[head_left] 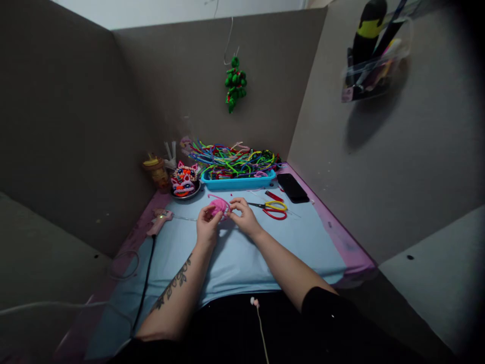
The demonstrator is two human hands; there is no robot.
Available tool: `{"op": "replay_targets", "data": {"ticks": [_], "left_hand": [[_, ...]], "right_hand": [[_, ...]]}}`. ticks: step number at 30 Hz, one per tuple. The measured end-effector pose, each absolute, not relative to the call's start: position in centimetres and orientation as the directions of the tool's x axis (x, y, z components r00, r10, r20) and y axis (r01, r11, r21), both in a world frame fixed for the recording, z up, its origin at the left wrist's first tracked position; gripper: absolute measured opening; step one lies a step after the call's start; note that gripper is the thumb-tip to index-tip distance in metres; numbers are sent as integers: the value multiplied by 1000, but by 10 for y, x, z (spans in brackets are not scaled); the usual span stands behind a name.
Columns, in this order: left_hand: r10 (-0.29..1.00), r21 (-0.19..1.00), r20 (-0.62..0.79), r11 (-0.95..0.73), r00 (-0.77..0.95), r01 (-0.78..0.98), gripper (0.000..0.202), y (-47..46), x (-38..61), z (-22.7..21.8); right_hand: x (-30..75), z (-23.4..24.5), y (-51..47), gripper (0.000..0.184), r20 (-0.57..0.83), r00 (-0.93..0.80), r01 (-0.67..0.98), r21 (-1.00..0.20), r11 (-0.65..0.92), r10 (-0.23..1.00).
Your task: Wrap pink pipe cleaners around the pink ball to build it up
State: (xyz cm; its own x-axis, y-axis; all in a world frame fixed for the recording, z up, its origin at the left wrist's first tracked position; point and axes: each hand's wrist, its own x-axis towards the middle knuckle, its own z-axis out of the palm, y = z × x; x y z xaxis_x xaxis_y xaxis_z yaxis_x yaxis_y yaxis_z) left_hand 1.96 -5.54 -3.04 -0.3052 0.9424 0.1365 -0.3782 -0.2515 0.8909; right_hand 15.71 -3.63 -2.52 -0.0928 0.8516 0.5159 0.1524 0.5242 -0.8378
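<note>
Between my two hands is a small pink piece coiled from fuzzy craft stem (219, 204), with a loose pink end sticking out over its top. My left hand (207, 222) is closed on its left side, thumb in front. At its right edge the fingertips of my right hand (244, 217) pinch the piece, partly hiding it. Just right of that hand lie scissors (275, 206) with yellow and red handles, blades pointing left. A pink glue gun (161, 220) rests on the cloth to the left of my left hand.
A blue tray (238, 184) heaped with colourful craft stems stands at the back. Left of it is a bowl (186, 194) of finished pieces. A black phone (293, 188) and a red cutter (273, 196) lie right. Grey partitions (166, 76) enclose the table; the glue gun's cable (149, 270) runs down the left.
</note>
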Motion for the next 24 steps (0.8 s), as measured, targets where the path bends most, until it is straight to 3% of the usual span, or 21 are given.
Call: {"op": "replay_targets", "data": {"ticks": [6,10,16,24], "left_hand": [[915,901,157,-286,-372,-325,40,-54,16,-32],[926,910,157,-271,-344,-314,39,-55,18,-31],[949,908,135,-233,-284,-349,41,-54,23,-35],[963,893,109,-204,-247,-401,49,-54,24,-31]], "right_hand": [[157,-23,-40,5,545,-139,235,-793,562,827],[156,-23,-37,9,531,-136,114,-830,546,836],[151,-33,-22,17,399,17,-35,-916,399,917],[147,-47,-12,26,349,65,-97,-930,354,935]]}}
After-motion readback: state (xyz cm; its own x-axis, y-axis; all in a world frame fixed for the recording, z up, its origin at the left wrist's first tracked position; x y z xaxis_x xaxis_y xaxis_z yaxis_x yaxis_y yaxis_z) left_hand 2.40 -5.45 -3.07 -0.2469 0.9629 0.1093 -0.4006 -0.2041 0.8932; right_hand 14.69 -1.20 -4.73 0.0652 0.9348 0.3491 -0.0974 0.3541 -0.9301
